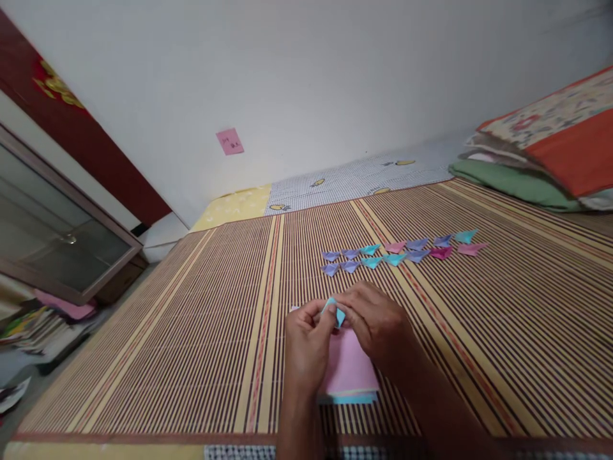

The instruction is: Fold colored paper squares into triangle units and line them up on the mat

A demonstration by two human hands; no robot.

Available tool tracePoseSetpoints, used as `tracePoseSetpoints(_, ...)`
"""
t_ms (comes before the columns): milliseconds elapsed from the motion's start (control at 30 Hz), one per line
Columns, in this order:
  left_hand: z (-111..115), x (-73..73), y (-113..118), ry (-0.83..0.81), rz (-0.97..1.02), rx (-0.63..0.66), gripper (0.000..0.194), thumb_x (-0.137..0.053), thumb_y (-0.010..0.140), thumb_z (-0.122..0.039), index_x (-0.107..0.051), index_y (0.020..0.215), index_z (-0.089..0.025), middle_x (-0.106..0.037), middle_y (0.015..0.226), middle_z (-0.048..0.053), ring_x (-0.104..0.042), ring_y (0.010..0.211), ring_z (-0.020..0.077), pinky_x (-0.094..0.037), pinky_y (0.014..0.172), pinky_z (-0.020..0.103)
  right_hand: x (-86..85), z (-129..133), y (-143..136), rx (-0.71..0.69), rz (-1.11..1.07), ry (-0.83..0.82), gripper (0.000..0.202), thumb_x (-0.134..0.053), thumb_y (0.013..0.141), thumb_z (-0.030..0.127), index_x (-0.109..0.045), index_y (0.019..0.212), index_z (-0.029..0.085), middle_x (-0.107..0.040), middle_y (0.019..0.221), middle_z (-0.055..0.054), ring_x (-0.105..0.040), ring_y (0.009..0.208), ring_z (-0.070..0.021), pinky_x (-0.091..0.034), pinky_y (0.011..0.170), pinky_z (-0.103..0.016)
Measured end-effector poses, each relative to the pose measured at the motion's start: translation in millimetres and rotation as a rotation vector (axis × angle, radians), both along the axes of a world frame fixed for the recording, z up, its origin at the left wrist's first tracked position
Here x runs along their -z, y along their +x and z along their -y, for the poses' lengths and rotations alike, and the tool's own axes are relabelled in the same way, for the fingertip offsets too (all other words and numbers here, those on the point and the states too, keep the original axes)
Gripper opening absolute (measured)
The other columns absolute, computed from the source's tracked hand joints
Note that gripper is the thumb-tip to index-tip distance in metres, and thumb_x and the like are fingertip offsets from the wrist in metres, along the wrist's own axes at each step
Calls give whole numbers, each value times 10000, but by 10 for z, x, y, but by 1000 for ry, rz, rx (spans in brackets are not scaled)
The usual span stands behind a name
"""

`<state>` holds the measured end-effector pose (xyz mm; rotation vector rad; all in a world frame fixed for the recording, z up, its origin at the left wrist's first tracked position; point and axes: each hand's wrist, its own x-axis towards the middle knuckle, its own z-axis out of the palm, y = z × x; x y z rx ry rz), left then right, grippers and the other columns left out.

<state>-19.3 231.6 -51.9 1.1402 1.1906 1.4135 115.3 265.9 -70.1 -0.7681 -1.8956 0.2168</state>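
A small folded piece of light blue paper (340, 316) is pinched between my two hands. My left hand (309, 338) grips its left side, thumb in front. From the right, my right hand (376, 316) closes its fingers on the paper's upper right edge. Beneath both hands lies a stack of square paper sheets (352, 367), pink on top with blue at the bottom edge; the hands hide its upper part. Beyond the hands, two rows of small folded paper boats (394, 259) in purple, blue and pink stand on the striped mat (215, 332).
Folded bedding (569, 153) is piled at the back right against the white wall. A pink note (230, 141) is stuck on the wall. To the left, beyond the mat's edge, are a glass-panelled cabinet (52, 217) and a pile of papers or books (36, 329).
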Motion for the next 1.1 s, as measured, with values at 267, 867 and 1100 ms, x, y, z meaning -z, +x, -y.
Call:
tracePoseSetpoints(267, -105, 69, -10, -124, 502, -91, 222, -891, 629, -299, -755, 659, -126, -677, 600, 4, -573, 549, 91, -461, 556, 198, -55, 46, -7, -90, -81, -30, 277, -553, 876, 36, -708, 1031, 205, -654, 999, -82, -631, 972, -236, -544, 841, -398)
tracePoseSetpoints(867, -91, 137, 30, -101, 389, -104, 184, -837, 696, -275, -721, 648, -140, -660, 584, -8, -596, 554, 114, -484, 604, 239, -12, -27, 8, -147, -49, -57, 184, -505, 990, 80, -607, 885, 189, -596, 873, -55, -587, 873, -214, -489, 782, -346)
tracePoseSetpoints(1100, -58, 78, -24, -51, 128, -61, 184, -769, 800, -293, -766, 691, -145, -653, 621, 3, -568, 609, 120, -442, 633, 233, -63, -13, 72, -188, -139, -268, 142, -594, 940, 124, -640, 830, 201, -605, 845, -35, -601, 848, -206, -490, 755, -337)
